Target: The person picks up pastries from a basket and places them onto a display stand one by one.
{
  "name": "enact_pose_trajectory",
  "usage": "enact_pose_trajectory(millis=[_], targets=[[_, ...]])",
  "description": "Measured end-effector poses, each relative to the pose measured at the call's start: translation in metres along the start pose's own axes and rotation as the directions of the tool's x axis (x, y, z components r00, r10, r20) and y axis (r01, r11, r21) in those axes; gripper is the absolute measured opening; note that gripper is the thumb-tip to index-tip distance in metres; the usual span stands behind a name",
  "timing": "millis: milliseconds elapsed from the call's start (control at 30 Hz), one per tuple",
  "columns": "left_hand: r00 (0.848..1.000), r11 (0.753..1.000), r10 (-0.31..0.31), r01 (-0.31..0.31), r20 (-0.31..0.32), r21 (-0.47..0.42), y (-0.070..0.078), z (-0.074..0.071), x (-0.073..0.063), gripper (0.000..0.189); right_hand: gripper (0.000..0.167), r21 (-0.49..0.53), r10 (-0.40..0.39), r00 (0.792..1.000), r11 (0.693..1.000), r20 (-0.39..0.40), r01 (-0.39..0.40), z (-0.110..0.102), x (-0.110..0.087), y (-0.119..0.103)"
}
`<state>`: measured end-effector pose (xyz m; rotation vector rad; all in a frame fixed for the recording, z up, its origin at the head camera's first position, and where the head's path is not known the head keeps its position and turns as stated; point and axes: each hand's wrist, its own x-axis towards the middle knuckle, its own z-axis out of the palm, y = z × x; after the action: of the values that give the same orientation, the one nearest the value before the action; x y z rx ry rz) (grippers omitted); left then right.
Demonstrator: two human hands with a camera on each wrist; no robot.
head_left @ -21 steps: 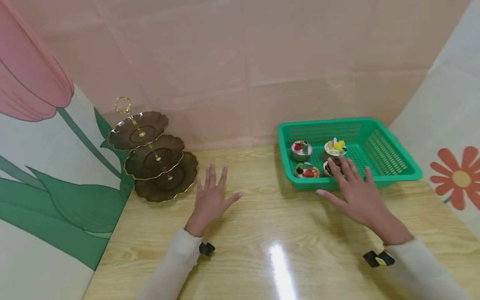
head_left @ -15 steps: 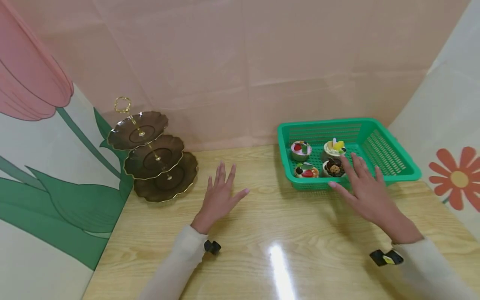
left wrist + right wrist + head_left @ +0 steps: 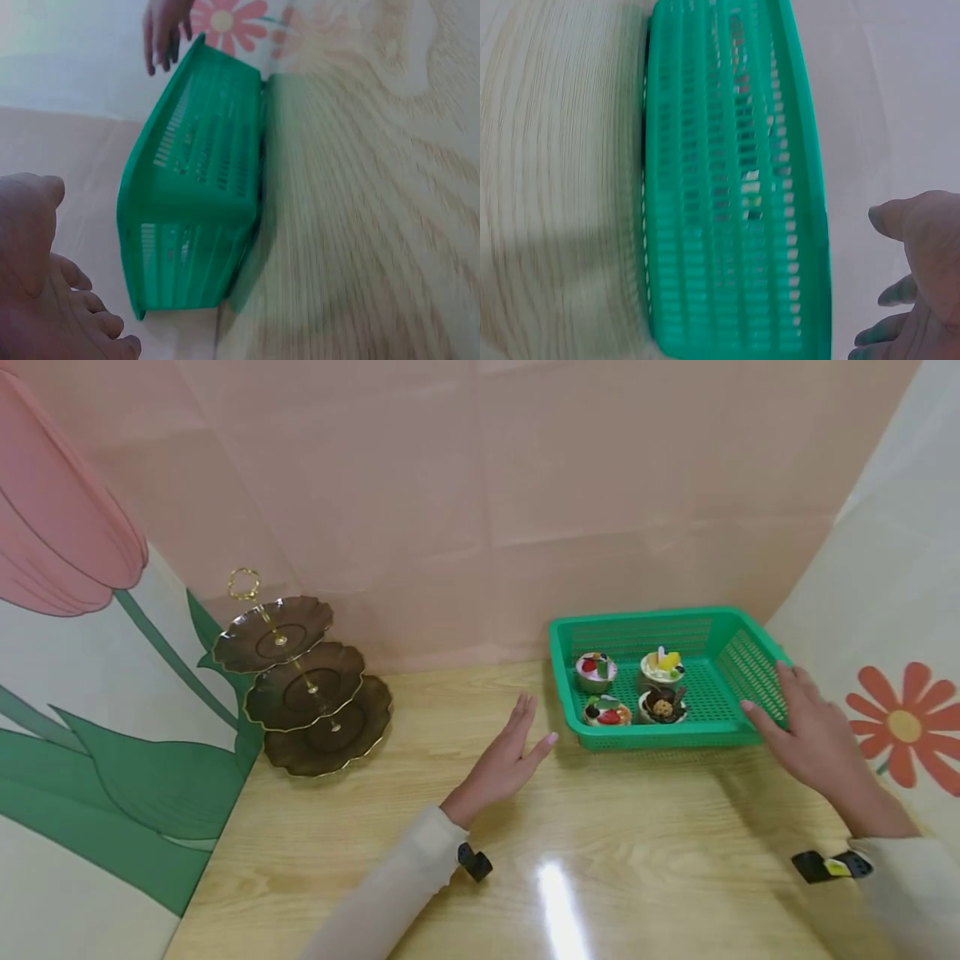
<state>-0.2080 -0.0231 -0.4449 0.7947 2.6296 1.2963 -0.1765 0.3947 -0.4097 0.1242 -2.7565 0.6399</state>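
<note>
Woodgrain table [image 3: 637, 835] | cupcakes [image 3: 663, 705] in green basket [image 3: 667, 737] | left hand [image 3: 497, 772], right hand [image 3: 815, 739] nearby; fingers [image 3: 517, 727] released

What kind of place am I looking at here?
Perhaps a small staged corner for displaying desserts, though I can't be sure: a three-tier stand and a green basket holding small decorated cakes sit on a wood-grain table, beside flower-patterned panels.

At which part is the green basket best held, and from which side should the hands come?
Probably by the rim at both short ends: left hand from the left, right hand from the right. The green plastic basket is long and its walls widen upward, so fingers could likely support it under the rim, keeping the four cupcakes level.
</note>
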Motion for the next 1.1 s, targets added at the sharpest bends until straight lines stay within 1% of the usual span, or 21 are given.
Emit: enact_pose_trajectory(millis=[133, 267, 367, 500, 600, 733, 800, 900, 1100], targets=[[1.0, 0.999, 0.021, -0.02, 0.017, -0.043, 0.006, 0.014, 0.01, 0.08, 0.078, -0.014, 0.041, 0.999, 0.999, -0.008, -0.041, -0.003, 0.002, 0.021], [0.999, 0.995, 0.04, -0.037, 0.029, -0.093, 0.01, 0.025, 0.016, 0.08, 0.081, -0.028, 0.072, 0.997, 0.997, 0.016, -0.071, -0.003, 0.006, 0.037], [0.998, 0.995, 0.057, -0.054, 0.037, -0.087, 0.012, 0.031, 0.017, 0.081, 0.081, -0.011, 0.081, 0.996, 0.997, 0.045, -0.08, -0.002, 0.006, 0.045], [0.996, 0.996, 0.071, -0.068, 0.052, -0.059, 0.015, 0.036, 0.015, 0.082, 0.078, 0.008, 0.067, 0.996, 0.998, 0.057, -0.068, 0.001, 0.006, 0.049], [0.996, 0.997, 0.072, -0.07, 0.055, -0.037, 0.016, 0.036, 0.013, 0.082, 0.077, 0.006, 0.073, 0.995, 0.997, 0.065, -0.074, 0.001, 0.005, 0.05], [0.996, 0.997, 0.071, -0.072, 0.056, 0.024, 0.015, 0.035, 0.01, 0.082, 0.078, -0.016, 0.101, 0.992, 0.995, 0.074, -0.1, 0.001, 0.002, 0.048], [0.996, 0.996, 0.066, -0.069, 0.061, 0.049, 0.014, 0.034, 0.008, 0.082, 0.078, -0.033, 0.102, 0.992, 0.994, 0.069, -0.099, 0.002, 0.001, 0.047], [0.996, 0.996, 0.062, -0.066, 0.066, 0.058, 0.014, 0.03, 0.004, 0.081, 0.079, -0.052, 0.091, 0.994, 0.995, 0.061, -0.088, 0.005, -0.003, 0.043], [0.996, 0.988, 0.072, -0.078, 0.055, 0.131, 0.012, 0.019, -0.007, 0.081, 0.08, -0.064, 0.072, 0.996, 0.996, 0.043, -0.069, 0.012, -0.011, 0.027]])
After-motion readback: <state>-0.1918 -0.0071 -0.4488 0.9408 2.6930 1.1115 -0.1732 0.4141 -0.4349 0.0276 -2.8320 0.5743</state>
